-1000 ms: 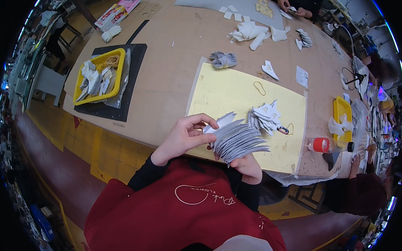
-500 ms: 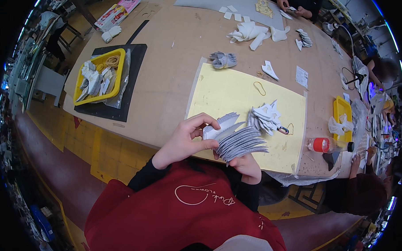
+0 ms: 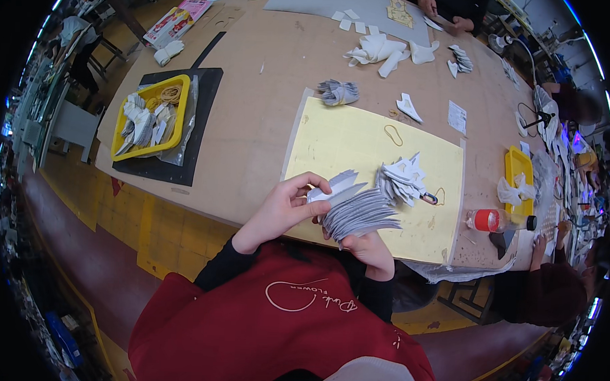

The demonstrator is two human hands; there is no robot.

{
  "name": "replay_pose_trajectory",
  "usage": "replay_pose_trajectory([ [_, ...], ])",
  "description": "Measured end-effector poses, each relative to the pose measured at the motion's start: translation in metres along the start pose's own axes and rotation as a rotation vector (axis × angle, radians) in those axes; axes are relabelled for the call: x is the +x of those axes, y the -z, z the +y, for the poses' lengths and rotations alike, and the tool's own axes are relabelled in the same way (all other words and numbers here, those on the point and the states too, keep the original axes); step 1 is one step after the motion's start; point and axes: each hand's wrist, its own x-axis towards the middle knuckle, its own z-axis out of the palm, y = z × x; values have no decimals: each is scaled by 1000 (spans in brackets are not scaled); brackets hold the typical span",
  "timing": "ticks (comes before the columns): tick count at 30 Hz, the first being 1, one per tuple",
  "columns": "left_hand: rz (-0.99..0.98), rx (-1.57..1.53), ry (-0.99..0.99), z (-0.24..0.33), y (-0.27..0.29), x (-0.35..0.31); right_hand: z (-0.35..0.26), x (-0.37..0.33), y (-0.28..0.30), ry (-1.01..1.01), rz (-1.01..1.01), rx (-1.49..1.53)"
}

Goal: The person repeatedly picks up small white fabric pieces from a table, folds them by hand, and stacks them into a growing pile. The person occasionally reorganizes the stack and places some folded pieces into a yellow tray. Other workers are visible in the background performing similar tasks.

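Note:
Above the near edge of a yellow sheet (image 3: 340,138), both my hands hold a fanned stack of grey cut pieces (image 3: 361,214). My left hand (image 3: 289,207) pinches a few pieces with pale faces (image 3: 332,193) at the stack's left end, thumb in front. My right hand (image 3: 367,250) grips the thick grey part from below; some of its fingers are hidden behind the stack. Just beyond lies a bundle of white cut pieces (image 3: 403,179) with a small metal clip (image 3: 429,197) beside it. A tied grey bundle (image 3: 338,92) rests at the sheet's far edge.
On the left, a yellow tray (image 3: 185,112) with pieces and rubber bands sits on a black board (image 3: 208,120). A red-labelled bottle (image 3: 487,220) and another yellow tray (image 3: 510,167) are at right. A co-worker's hands (image 3: 462,24) are across the table.
The stack has shifted slightly left, and the pieces under my left hand have fanned differently. Across the table, the co-worker's hands have moved a little.

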Motion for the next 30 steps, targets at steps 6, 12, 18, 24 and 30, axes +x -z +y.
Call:
replay_pose_trajectory([
  [6, 67, 67, -19, -3, 1, 3, 2, 2, -1, -95, 25, -117],
  [12, 64, 32, -17, -9, 9, 5, 6, 5, -2, -25, 47, -155],
  [18, 111, 125, -61, -5, 3, 1, 12, 0, 4, -98, 51, -111],
  [24, 97, 433, -325, -8, 1, 3, 23, -3, 10, -83, 63, -136],
  [30, 62, 265, -294, 0, -6, -4, 24, -4, 11, -14, -104, 126],
])
